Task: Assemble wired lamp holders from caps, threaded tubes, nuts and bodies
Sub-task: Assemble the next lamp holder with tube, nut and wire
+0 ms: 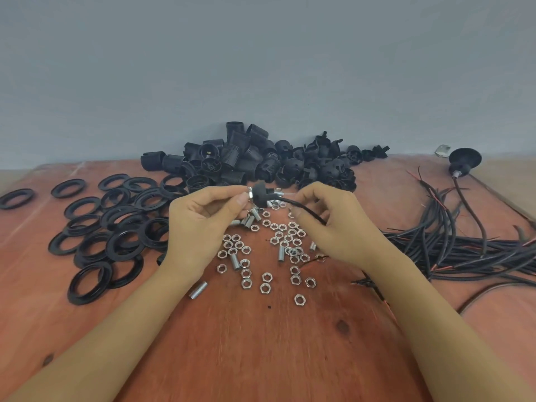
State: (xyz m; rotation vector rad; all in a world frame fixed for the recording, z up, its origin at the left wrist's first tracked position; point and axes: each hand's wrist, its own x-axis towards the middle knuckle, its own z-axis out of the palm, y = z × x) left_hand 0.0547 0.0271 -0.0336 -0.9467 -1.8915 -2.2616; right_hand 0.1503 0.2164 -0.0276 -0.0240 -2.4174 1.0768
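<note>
My left hand (203, 219) pinches a black lamp-holder cap (259, 193) with a silver nut on its left face, held above the table's middle. A threaded tube end sticks out of the cap's right side. My right hand (327, 221) grips a black wire (304, 209) that curves up to the cap. Loose silver nuts (262, 281) and short threaded tubes (198, 289) lie scattered below both hands. A heap of black lamp-holder bodies and caps (249, 161) sits behind, against the wall.
Black ring collars (110, 227) spread over the left of the wooden table (261, 343). A bundle of black wires (464, 250) lies at the right. One assembled wired holder (464, 162) rests at the far right near a small metal piece (442, 150).
</note>
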